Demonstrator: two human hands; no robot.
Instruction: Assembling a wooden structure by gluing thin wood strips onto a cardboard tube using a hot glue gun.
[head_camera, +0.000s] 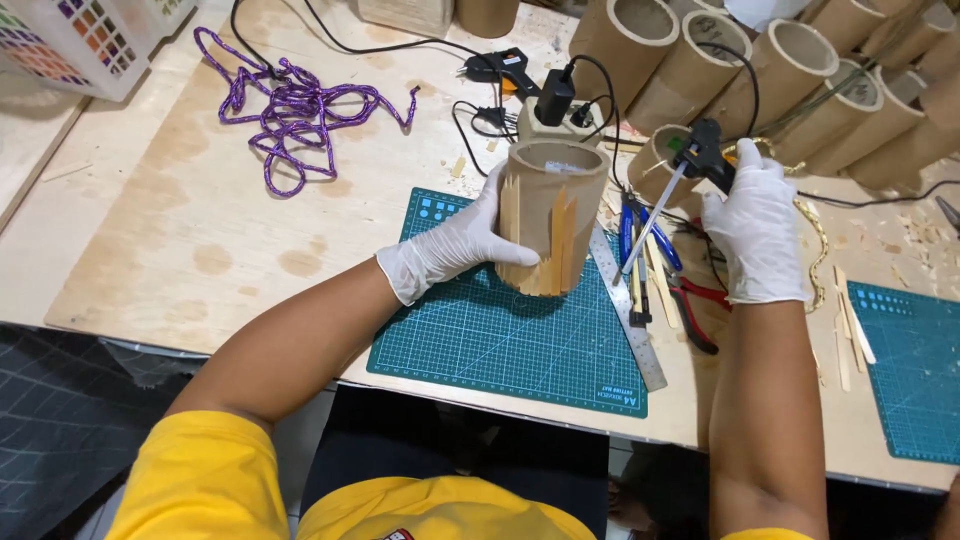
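head view: the left hand (455, 245), in a white glove, is wrapped around the side of a cardboard tube (552, 215) and holds it upright over the green cutting mat (500, 335); the fingers curve behind the tube and are mostly hidden there; thin wooden sticks (560, 250) stand glued side by side along the tube's lower front, though how far round they go cannot be seen; the right hand (755, 235), also gloved, is closed around the handle of a black glue gun (705, 155), with the trigger finger hidden by the back of the hand; a clear glue stick (655, 215) pokes out of the gun and slants down toward the mat; the gun's nozzle is turned away and cannot be made out; a steel ruler (625, 310) lies along the mat's right edge; just beside it lie blue-handled pliers (630, 230) and red-handled pliers (695, 305), partly covered by the right forearm; a second glue gun (505, 68) lies further back near a white power strip (550, 120) with a black plug in it; a purple cord (290, 110) lies tangled at the upper left; a white basket (80, 40) is cut off at the top left corner; a row of bare cardboard tubes (790, 70) leans at the upper right, cut off by the frame; a second green mat (915, 370) is cut off at the right edge; loose sticks (850, 330) lie beside it.
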